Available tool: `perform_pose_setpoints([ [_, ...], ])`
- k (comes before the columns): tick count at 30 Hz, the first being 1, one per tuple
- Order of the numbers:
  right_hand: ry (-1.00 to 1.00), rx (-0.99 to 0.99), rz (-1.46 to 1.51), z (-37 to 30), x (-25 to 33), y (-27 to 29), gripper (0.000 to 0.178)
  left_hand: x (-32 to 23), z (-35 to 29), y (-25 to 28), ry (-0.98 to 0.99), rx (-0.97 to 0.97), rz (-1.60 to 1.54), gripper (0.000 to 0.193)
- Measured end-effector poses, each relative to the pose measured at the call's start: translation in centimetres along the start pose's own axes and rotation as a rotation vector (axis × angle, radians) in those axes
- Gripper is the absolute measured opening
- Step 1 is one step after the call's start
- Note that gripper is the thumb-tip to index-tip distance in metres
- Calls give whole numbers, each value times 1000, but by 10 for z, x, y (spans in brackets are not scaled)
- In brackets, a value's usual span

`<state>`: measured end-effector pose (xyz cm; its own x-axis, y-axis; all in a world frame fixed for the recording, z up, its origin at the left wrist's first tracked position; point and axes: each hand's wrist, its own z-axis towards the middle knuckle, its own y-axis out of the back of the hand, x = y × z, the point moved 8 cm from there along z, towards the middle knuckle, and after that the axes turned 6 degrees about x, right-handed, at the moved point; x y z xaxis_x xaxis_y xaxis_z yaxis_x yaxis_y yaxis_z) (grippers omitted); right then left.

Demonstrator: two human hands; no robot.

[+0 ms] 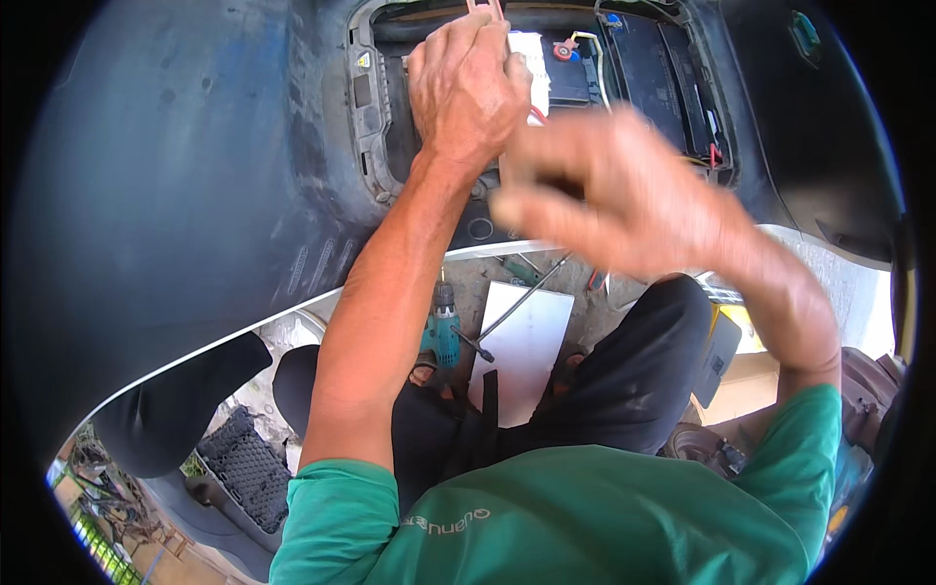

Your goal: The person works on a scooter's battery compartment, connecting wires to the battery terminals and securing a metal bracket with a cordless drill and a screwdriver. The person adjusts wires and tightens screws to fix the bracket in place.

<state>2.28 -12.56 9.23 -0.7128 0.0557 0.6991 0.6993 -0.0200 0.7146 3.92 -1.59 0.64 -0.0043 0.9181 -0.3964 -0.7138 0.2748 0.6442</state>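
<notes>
My left hand (468, 93) reaches into an opening in the dark panel, back up and fingers curled down. A pinkish strip (485, 8) juts out beyond its fingertips; what the fingers close on lies hidden beneath them. Right beside that hand shows a white-labelled piece (531, 73). My right hand (629, 190) hangs over the near edge of the opening, smeared by motion, so I cannot make out its fingers or anything in them. Within the opening sit a black battery-like box (648, 78), a red round terminal (564, 52) and a pale wire (597, 58).
The dark panel (195, 175) spreads wide to the left. Below it, between my legs, are a teal power drill (445, 327), a white board (531, 341) and a thin metal rod (522, 302). A black textured mat-like piece (244, 468) lies at lower left, a cardboard box (741, 385) at right.
</notes>
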Motion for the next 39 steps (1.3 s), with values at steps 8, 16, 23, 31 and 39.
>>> perform_pose_setpoints([
  [8, -518, 770, -44, -143, -104, -265, 41, -3, -21, 8, -24, 70, -212, 36],
  [16, -589, 728, -60, -156, -127, -257, 44, -112, -71, 96, -148, 445, -542, 19],
  [23, -437, 766, 41, -133, -97, -254, 44, -16, -365, 35, 740, 1522, 126, 60],
  [31, -365, 678, 33, -121, -80, -253, 40, 52, -420, -6, 1042, 1460, 279, 81],
  [39, -398, 669, 28, -124, -80, -250, 39, 71, -437, -14, 1135, 1357, 178, 83],
])
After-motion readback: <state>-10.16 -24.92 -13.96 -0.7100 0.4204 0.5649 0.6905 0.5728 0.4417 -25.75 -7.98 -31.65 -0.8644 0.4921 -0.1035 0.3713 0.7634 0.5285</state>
